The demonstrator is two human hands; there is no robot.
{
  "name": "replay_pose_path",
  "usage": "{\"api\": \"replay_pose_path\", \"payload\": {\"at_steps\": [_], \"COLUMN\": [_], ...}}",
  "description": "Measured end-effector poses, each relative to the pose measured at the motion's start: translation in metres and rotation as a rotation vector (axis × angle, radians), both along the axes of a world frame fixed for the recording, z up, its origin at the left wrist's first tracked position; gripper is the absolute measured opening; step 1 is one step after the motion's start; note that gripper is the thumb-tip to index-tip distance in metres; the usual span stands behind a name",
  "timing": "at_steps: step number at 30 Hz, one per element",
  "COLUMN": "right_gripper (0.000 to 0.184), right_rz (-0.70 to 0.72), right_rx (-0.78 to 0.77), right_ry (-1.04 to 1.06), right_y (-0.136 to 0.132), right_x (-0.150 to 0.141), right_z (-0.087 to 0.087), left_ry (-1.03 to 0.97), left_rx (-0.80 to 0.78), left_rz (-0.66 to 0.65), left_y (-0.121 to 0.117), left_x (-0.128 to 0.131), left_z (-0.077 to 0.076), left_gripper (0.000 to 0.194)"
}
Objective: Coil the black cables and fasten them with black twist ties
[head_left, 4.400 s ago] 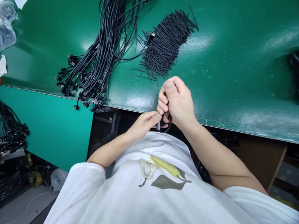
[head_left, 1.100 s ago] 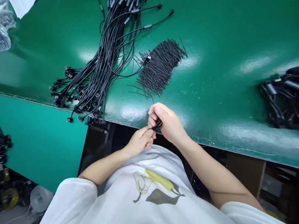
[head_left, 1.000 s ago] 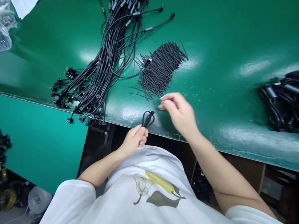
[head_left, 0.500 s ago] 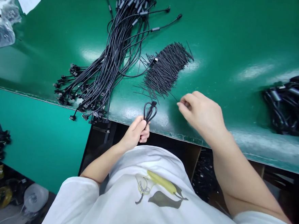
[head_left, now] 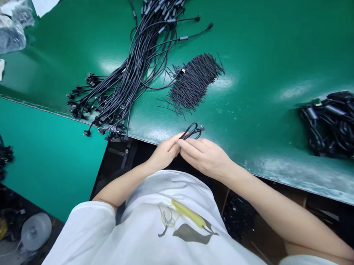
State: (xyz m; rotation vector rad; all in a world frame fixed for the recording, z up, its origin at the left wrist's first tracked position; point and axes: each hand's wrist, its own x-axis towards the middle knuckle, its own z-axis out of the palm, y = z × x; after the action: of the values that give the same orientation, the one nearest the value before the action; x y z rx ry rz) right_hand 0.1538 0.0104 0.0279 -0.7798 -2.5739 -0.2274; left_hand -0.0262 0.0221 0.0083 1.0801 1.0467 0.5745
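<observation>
One looped black cable (head_left: 193,131) is between the two hands, over the near edge of the desk (head_left: 265,78). Its loops stick out beyond the fingers, away from the body and slanting right, so its long axis runs out from the grip and passes just beyond the right knuckles. The fingers of the left hand (head_left: 164,152) are curled closed on its near part. Those of the right hand (head_left: 205,154) are nearly together, their tips meeting the left ones where the loops emerge; whether they pinch the cable or a thin strip, I cannot tell. Both hands are equally near. The cable's near end and any wrap around its middle are hidden by the fingers. Farther out lies a heap of thin black strips (head_left: 194,83), then, to its left, a long cable bundle (head_left: 139,61) cut off at the top; a blurred pile of cables (head_left: 337,123) runs off the right edge.
</observation>
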Motion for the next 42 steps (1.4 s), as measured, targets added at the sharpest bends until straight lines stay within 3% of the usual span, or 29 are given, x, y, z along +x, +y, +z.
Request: {"api": "replay_pose_path", "payload": {"at_steps": [2, 5, 10, 13, 21, 26, 33, 42], "right_gripper": [0.027, 0.027, 0.022, 0.022, 0.035, 0.026, 0.029, 0.031], "right_rz": [0.1, 0.091, -0.002, 0.017, 0.103, 0.089, 0.138, 0.217], "right_rx": [0.065, 0.049, 0.017, 0.082, 0.101, 0.145, 0.184, -0.11], "right_ry": [-0.067, -0.084, 0.001, 0.0, -0.143, -0.215, -0.407, -0.491], "right_y": [0.005, 0.009, 0.008, 0.008, 0.024, 0.019, 0.02, 0.039], "right_x": [-0.002, -0.001, 0.003, 0.004, 0.003, 0.005, -0.001, -0.008], "right_z": [0.002, 0.004, 0.013, 0.013, -0.002, 0.007, 0.001, 0.006], "left_ry": [-0.006, -0.039, 0.006, 0.065, -0.018, -0.044, -0.032, 0.056], "left_rx": [-0.054, -0.129, -0.039, 0.007, -0.065, -0.216, -0.32, -0.349], "left_rz": [-0.051, -0.113, -0.238, -0.286, -0.055, -0.043, -0.141, -0.118], "left_y": [0.002, 0.004, 0.007, 0.006, -0.003, 0.005, 0.013, 0.008], "left_x": [0.0, -0.001, -0.007, -0.005, 0.014, 0.008, 0.009, 0.01], "left_z": [-0.002, 0.003, 0.022, 0.022, 0.01, 0.006, 0.003, 0.006], "left_gripper": [0.053, 0.055, 0.037, 0.035, 0.042, 0.05, 0.066, 0.052]}}
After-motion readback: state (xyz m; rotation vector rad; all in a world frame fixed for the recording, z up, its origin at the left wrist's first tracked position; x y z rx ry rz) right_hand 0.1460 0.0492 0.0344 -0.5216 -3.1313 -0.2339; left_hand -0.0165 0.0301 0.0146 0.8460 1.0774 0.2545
